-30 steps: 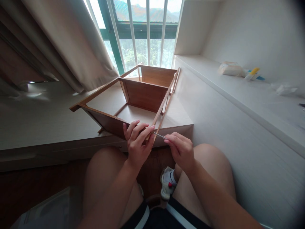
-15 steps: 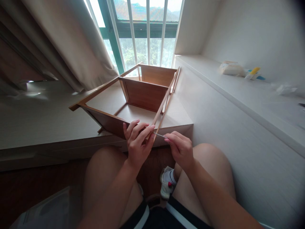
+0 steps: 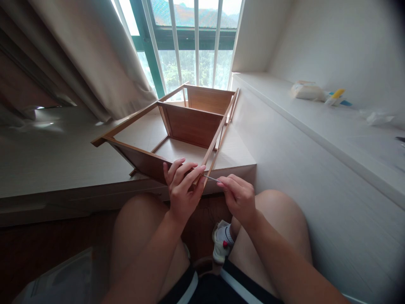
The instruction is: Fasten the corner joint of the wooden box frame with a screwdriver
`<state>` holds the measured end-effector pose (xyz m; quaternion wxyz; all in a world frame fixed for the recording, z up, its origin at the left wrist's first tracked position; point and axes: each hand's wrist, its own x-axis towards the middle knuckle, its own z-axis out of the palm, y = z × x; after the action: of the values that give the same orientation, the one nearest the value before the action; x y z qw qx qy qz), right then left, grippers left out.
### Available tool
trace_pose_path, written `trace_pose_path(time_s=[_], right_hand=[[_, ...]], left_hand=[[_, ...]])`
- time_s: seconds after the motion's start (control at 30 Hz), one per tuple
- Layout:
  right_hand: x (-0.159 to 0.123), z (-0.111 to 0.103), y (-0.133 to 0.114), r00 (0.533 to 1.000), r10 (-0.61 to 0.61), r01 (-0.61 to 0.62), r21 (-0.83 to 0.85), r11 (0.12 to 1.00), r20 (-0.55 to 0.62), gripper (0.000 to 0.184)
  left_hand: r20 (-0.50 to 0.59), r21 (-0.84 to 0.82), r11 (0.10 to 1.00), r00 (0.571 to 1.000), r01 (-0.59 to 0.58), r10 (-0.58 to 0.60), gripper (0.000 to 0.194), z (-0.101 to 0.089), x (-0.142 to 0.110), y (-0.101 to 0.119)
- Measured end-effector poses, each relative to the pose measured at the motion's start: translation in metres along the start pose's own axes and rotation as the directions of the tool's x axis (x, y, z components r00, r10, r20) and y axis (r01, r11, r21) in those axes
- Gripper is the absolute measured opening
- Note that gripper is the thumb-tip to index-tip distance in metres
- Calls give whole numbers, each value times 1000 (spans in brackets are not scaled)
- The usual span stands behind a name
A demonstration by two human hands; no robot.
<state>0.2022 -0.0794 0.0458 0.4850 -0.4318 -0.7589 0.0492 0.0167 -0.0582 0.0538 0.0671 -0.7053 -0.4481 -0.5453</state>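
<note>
A brown wooden shelf rack (image 3: 191,123) lies on its side on the pale window ledge, with its near end sticking out over the front edge. At its near right corner, my left hand (image 3: 185,190) is wrapped round the end panel and rail, fingers on top and thumb below. My right hand (image 3: 239,198) pinches a thin metal tool (image 3: 212,179), which looks like a hex key. The tool's tip meets the rack's corner beside my left fingertips, where the exact contact is hidden. Its other end is covered by my right fingers.
A raised white ledge (image 3: 316,126) runs along the right, carrying a wrapped packet (image 3: 306,90), a yellow-topped item (image 3: 338,93) and crumpled clear plastic (image 3: 379,118). A barred window (image 3: 196,55) and beige curtain (image 3: 104,63) stand behind. A clear plastic item (image 3: 60,278) lies low at left.
My right hand has shifted very slightly left with the tool. My left hand and the rack look the same.
</note>
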Motion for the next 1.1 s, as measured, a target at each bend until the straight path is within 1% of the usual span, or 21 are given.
trace_pose_path(time_s=[0.2, 0.3, 0.37, 0.43, 0.47, 0.5, 0.53, 0.6, 0.63, 0.67, 0.73, 0.77, 0.8, 0.83, 0.87, 0.9, 0.93, 0.97, 1.03, 1.1], right_hand=[[0, 0, -2, 999, 30, -30, 15, 999, 12, 16], [0, 1, -3, 997, 68, -70, 38, 997, 36, 17], [0, 1, -6, 989, 136, -140, 80, 987, 60, 20], [0, 1, -11, 963, 251, -265, 171, 949, 101, 26], [-1, 2, -15, 935, 329, -352, 234, 906, 134, 31], [-1, 2, -20, 894, 412, -448, 304, 841, 177, 35], [-1, 2, -25, 839, 492, -544, 375, 751, 232, 40], [1, 2, -36, 711, 607, -693, 496, 523, 354, 49], [3, 1, -41, 654, 633, -736, 542, 405, 416, 51], [6, -1, -45, 606, 640, -761, 579, 293, 473, 52], [13, -5, -50, 539, 619, -778, 619, 106, 571, 51], [16, -7, -51, 518, 605, -778, 627, 40, 604, 50], [18, -9, -52, 504, 595, -778, 629, -2, 625, 49], [20, -10, -51, 499, 593, -777, 629, -16, 632, 49], [20, -11, -50, 502, 595, -778, 628, -5, 627, 49], [20, -12, -49, 516, 602, -776, 630, 28, 609, 49], [19, -12, -47, 538, 611, -772, 631, 80, 581, 50], [16, -11, -45, 567, 620, -764, 627, 150, 543, 51], [11, -9, -41, 644, 623, -734, 588, 340, 443, 50], [7, -8, -37, 733, 585, -674, 490, 553, 348, 47]], left_hand=[[17, 0, 1000, 1000, 12, -12, 22, -1, 0, 1], [7, -6, 1000, 1000, 1, -1, 22, 0, -1, 1], [3, -6, 1000, 1000, -7, 7, 23, 1, -1, 0], [-1, -3, 1000, 1000, -11, 11, 23, 1, -1, 0], [-3, -4, 1000, 1000, -13, 12, 24, 1, 0, 0], [-5, -4, 1000, 1000, -13, 13, 24, 1, 0, 0], [-6, -6, 1000, 1000, -13, 13, 24, 1, 0, 0], [-4, -12, 1000, 1000, -5, 5, 24, 1, 0, 0], [-2, -12, 1000, 1000, 1, -1, 23, 1, 0, 0], [2, -10, 1000, 1000, 6, -6, 23, 1, -1, 0], [2, -2, 1000, 1000, 5, -5, 22, 1, -1, 1], [0, 2, 1000, 1000, 2, -2, 22, 1, -1, 1], [-1, 7, 1000, 1000, -3, 3, 22, 0, -1, 1], [0, 12, 1000, 1000, -8, 8, 22, 0, -1, 1], [3, 18, 1000, 1000, -9, 8, 22, 0, 0, 2], [8, 25, 1000, 1000, -7, 7, 21, -1, 0, 2], [13, 33, 999, 1000, -4, 4, 21, -1, 0, 2], [16, 39, 999, 1000, -3, 2, 20, -1, 0, 2], [14, 43, 999, 1000, -6, 6, 20, -1, 1, 2], [9, 46, 999, 1000, -10, 10, 19, -1, 1, 2]])
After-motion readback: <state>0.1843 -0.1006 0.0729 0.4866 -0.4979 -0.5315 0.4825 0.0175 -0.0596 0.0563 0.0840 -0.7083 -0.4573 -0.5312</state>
